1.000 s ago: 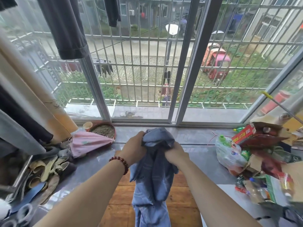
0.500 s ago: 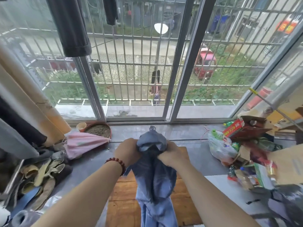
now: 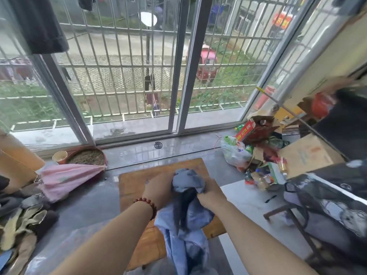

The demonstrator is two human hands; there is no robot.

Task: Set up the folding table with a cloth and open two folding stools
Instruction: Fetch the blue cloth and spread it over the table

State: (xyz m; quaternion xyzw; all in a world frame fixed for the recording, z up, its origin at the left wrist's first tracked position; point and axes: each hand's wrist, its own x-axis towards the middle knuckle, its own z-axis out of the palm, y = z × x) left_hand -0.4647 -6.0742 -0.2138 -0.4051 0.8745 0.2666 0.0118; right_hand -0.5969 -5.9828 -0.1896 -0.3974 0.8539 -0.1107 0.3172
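A bunched blue cloth (image 3: 187,219) hangs in front of me, gripped at its top by both hands. My left hand (image 3: 158,192), with a red bead bracelet at the wrist, clutches its left side. My right hand (image 3: 209,193) clutches its right side, close against the left. Under the cloth lies the brown wooden top of the folding table (image 3: 137,181), flat and low. The cloth's lower end drops out of view at the bottom edge. No folding stool is recognisable in view.
A pink folded umbrella (image 3: 65,176) and a round tray of soil (image 3: 87,156) lie at the left by the barred window (image 3: 127,76). Shoes (image 3: 21,221) crowd the far left. Bags, boxes and bottles (image 3: 258,147) pile at the right, beside a white board (image 3: 250,199) and dark bags.
My view has tilted downward, so more of the wooden tabletop shows. Both hands have kept their grip on the cloth and sit lower over the table.
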